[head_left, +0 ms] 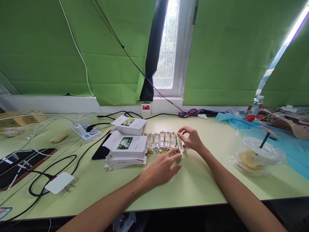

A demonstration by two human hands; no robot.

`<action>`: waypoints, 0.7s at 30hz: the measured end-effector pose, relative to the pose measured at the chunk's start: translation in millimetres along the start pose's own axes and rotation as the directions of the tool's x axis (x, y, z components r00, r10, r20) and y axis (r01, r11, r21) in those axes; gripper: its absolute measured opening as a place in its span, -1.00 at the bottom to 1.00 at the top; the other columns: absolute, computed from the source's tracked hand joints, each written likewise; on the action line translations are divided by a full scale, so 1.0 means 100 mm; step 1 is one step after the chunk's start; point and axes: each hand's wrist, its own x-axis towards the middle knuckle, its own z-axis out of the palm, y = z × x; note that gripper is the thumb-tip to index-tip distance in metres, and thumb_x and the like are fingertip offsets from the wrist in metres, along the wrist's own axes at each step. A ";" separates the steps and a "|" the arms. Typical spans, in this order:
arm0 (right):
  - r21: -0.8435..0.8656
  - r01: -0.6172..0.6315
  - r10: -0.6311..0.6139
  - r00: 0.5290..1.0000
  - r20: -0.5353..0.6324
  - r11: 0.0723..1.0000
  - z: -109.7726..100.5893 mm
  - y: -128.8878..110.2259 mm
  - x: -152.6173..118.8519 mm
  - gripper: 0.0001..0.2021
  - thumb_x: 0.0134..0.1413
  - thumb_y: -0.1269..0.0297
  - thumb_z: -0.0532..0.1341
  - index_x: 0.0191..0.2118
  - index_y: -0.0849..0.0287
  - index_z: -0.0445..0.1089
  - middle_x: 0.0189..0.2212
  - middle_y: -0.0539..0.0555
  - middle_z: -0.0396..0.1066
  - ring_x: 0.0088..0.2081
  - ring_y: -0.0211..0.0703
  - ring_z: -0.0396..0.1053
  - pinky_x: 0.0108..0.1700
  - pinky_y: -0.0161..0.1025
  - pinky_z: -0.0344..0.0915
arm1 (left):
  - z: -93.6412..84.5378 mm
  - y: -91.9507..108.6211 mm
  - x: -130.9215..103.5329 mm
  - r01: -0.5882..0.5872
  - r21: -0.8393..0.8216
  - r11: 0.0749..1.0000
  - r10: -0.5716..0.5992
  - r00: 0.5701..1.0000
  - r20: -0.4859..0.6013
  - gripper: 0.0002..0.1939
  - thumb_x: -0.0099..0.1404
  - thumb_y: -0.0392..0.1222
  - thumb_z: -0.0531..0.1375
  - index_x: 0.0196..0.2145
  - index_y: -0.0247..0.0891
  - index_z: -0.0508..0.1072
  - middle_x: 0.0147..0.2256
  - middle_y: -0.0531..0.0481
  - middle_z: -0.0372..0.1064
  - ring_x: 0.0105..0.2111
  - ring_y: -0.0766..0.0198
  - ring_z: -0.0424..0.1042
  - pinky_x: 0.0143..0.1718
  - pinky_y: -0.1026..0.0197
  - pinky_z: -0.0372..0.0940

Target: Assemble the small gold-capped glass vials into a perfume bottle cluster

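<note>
A row of small clear glass bottles [165,138] with gold-coloured tops stands in the middle of the table. Several short shiny caps [156,150] in gold and silver tones lie along the front of this row. My right hand [191,139] is at the row's right end, thumb and fingertips closed on the upper part of the last glass bottle [179,141]. My left hand [160,167] rests palm down in front of the row. Its fingers are spread, with the fingertips at a small cap [178,151] near the right end; the hand grips nothing.
White printed boxes [130,146] are stacked left of the bottles, over a dark phone [101,148]. Cables, a power strip [87,132] and a white charger [60,183] spread further left. On the right are a bagged drink cup [259,154] and blue plastic sheet [294,154].
</note>
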 end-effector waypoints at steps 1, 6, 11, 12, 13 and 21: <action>0.000 0.002 -0.002 1.000 0.000 1.000 0.00 0.00 0.00 -0.86 0.15 0.20 0.25 -0.35 0.14 0.46 -0.33 0.10 0.51 -0.31 -0.09 0.48 -0.18 -0.09 0.48 | 0.00 0.01 0.00 -0.004 -0.002 1.000 0.004 1.000 -0.003 -0.64 0.43 -0.14 0.12 0.15 -0.12 0.39 0.28 -0.14 0.22 0.07 0.01 0.48 0.06 -0.07 0.43; -0.011 0.008 -0.008 1.000 -0.014 1.000 0.00 0.02 0.00 -0.86 0.15 0.19 0.25 -0.35 0.14 0.46 -0.35 0.09 0.51 -0.32 -0.09 0.47 -0.19 -0.09 0.47 | -0.02 0.03 0.00 -0.002 0.004 1.000 0.003 1.000 -0.010 -0.73 0.44 -0.13 0.10 0.03 -0.14 0.46 0.14 -0.12 0.29 -0.22 0.21 0.53 -0.09 0.06 0.44; -0.022 0.014 -0.015 0.999 -0.029 1.000 0.01 0.03 0.00 -0.86 0.15 0.19 0.25 -0.35 0.14 0.44 -0.36 0.09 0.50 -0.32 -0.09 0.45 -0.21 -0.09 0.45 | -0.04 0.04 0.00 0.004 0.002 1.000 -0.004 1.000 -0.001 -0.75 0.46 -0.14 0.07 -0.01 -0.14 0.46 0.06 -0.11 0.28 -0.32 0.29 0.47 -0.13 0.07 0.43; -0.025 0.015 -0.016 0.999 -0.032 1.000 0.02 0.03 0.00 -0.86 0.15 0.19 0.25 -0.36 0.14 0.44 -0.37 0.09 0.50 -0.32 -0.09 0.45 -0.21 -0.09 0.44 | -0.04 0.04 0.00 0.006 0.001 1.000 -0.006 1.000 -0.001 -0.75 0.46 -0.15 0.06 0.00 -0.14 0.46 0.05 -0.11 0.28 -0.30 0.28 0.47 -0.12 0.07 0.42; -0.027 0.016 -0.017 0.999 -0.034 1.000 0.02 0.03 0.00 -0.85 0.16 0.19 0.24 -0.36 0.13 0.44 -0.37 0.09 0.50 -0.32 -0.09 0.44 -0.21 -0.10 0.44 | -0.04 0.04 0.00 0.006 0.001 1.000 -0.006 1.000 -0.002 -0.75 0.46 -0.15 0.06 0.00 -0.14 0.45 0.05 -0.11 0.27 -0.29 0.27 0.48 -0.12 0.07 0.42; -0.061 0.013 -0.017 0.998 -0.063 0.998 0.04 0.05 0.01 -0.81 0.21 0.15 0.23 -0.35 0.13 0.44 -0.34 0.11 0.51 -0.31 -0.08 0.44 -0.22 -0.11 0.42 | 0.00 0.02 0.01 0.013 0.006 1.000 -0.013 1.000 0.007 -0.78 0.47 -0.20 0.04 -0.05 -0.16 0.46 -0.06 -0.07 0.33 -0.25 0.23 0.47 -0.17 0.14 0.37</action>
